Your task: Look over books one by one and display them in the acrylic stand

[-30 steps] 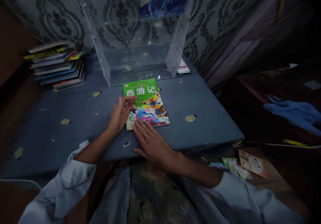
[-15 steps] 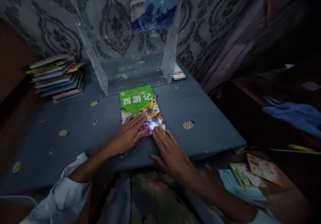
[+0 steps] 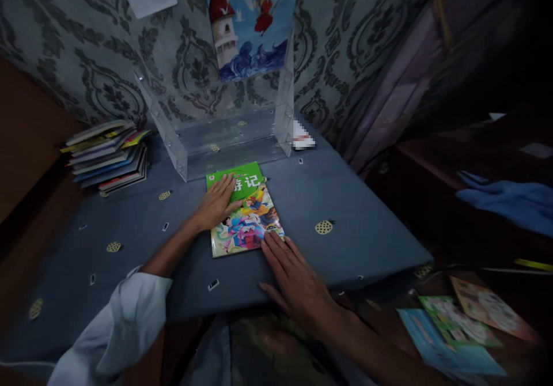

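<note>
Flat and ungripping, your left hand and right hand are touching the book's upper-left and lower-right parts; a clear rack is standing toward the tabletop's back edge.

My book: green above, white lettering, multicoloured figures below
My tabletop: grey-blue, printed with yellow, dark-spotted pineapples
My sleeve: plain pale blue
Wall: pale grey, dark ornate medallions
Poster: blue, with red-and-white tower
Cloth: blue
</note>
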{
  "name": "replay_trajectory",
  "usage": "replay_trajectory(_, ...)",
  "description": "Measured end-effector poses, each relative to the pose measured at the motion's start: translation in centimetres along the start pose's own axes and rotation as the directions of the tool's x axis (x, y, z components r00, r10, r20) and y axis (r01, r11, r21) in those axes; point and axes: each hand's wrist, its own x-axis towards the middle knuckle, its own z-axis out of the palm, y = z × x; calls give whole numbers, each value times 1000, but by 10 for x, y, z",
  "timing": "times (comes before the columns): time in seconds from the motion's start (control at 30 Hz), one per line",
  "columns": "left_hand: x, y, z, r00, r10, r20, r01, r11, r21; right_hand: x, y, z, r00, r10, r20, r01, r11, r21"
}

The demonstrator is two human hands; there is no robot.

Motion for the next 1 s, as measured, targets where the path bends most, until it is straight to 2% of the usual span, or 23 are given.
replay_trajectory(0.17, -9, 31, 8, 978, 178, 109, -190, 976, 109, 1, 0, 0, 1000, -6, 4, 7, 1000, -29)
replay_trajectory(0.27, 8, 43, 11, 951, 252, 180, -276, 953, 123, 3, -2, -2, 1000, -12, 15, 13, 997, -70)
replay_trajectory(0.43, 62, 33, 8, 958, 209, 199, -233, 966, 111, 3, -3, -6, 1000, 4, 22, -3, 997, -82)
replay_trajectory(0.57, 79, 29, 9, 975, 159, 155, -179, 976, 123, 2, -2, -5, 1000, -3, -6, 3, 999, -50)
replay_trajectory(0.67, 67, 39, 14, 978, 168, 122, -184, 974, 135, 2, -2, -4, 1000, -1, -6, 1, 999, -48)
replay_trajectory(0.87, 21, 63, 18, 963, 239, 129, -260, 946, 192, 6, 3, -14, 999, -23, 35, 23, 999, -23)
replay_trajectory(1.0, -5, 56, 16, 987, 153, 53, -161, 959, 232, 18, 13, -24, 997, -37, 61, 36, 999, 16)
